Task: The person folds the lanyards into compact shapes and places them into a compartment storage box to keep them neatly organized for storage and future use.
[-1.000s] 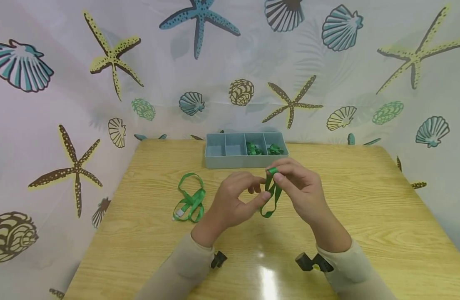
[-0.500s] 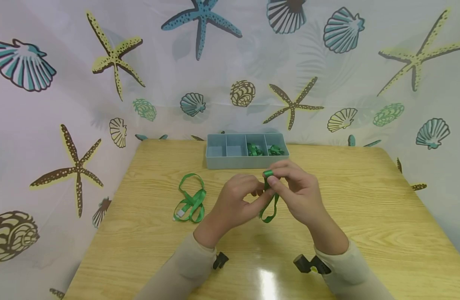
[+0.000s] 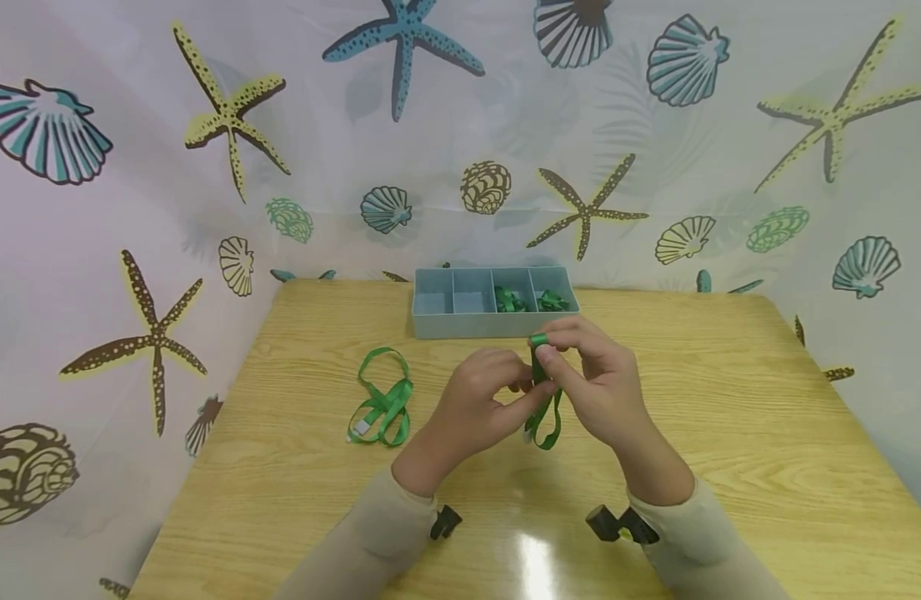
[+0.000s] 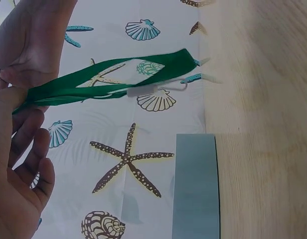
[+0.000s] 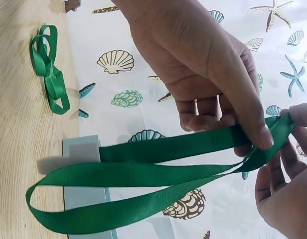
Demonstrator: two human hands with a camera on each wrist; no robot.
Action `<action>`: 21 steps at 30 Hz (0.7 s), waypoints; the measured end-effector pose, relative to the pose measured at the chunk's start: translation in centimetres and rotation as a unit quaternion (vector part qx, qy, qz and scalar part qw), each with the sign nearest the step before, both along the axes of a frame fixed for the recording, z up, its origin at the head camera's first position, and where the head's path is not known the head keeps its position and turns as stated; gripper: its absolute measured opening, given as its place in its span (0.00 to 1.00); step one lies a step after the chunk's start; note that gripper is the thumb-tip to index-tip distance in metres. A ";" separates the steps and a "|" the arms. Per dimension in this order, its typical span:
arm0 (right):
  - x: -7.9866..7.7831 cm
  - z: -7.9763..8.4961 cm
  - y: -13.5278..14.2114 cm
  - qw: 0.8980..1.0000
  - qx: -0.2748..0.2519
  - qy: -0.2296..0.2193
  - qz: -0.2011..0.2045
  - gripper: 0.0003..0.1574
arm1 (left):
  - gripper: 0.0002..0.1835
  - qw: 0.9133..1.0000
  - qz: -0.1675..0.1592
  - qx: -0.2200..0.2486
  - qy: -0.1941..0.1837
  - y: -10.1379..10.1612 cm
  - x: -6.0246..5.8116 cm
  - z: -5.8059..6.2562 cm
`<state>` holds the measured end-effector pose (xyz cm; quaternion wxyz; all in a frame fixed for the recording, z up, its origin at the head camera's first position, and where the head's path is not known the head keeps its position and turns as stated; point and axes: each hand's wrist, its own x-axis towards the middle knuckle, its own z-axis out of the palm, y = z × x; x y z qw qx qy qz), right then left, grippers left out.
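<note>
A green ribbon lanyard (image 5: 123,175) with a pale plastic clip (image 5: 83,152) is held up off the table between both hands. My right hand (image 3: 598,375) pinches its folded top between thumb and fingers. Just below, my left hand (image 3: 478,400) pinches the gathered straps between thumb and forefinger. The loop and clip dangle beneath the fingers in the head view. A second green lanyard (image 3: 388,403) lies loosely coiled on the table, left of my left hand.
A blue-grey divided box (image 3: 496,325) stands at the table's back. Bundled green lanyards (image 3: 509,300) fill its two right compartments; the two left ones are bare. Behind the wooden table (image 3: 730,400) hangs a shell-patterned curtain (image 3: 445,133).
Over the last second both hands shift slightly, the left coming closer to the right and taking the straps in a pinch. The held lanyard is gathered more narrowly; the lying one stays put.
</note>
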<state>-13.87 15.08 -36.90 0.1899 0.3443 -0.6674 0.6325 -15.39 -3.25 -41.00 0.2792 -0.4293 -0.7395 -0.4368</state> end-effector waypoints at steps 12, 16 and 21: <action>-0.2 -0.2 -0.1 1.000 -0.027 0.012 0.001 0.06 | 0.13 1.000 0.008 -0.005 -0.013 0.6 -0.3 -0.3; -0.1 -0.2 -0.1 0.999 -0.033 0.009 0.009 0.05 | 0.13 1.000 0.014 -0.011 -0.018 0.7 -0.2 -0.4; 0.0 -0.2 -0.1 0.999 -0.040 0.006 0.017 0.05 | 0.12 0.999 -0.016 -0.010 -0.037 0.9 -0.3 -0.4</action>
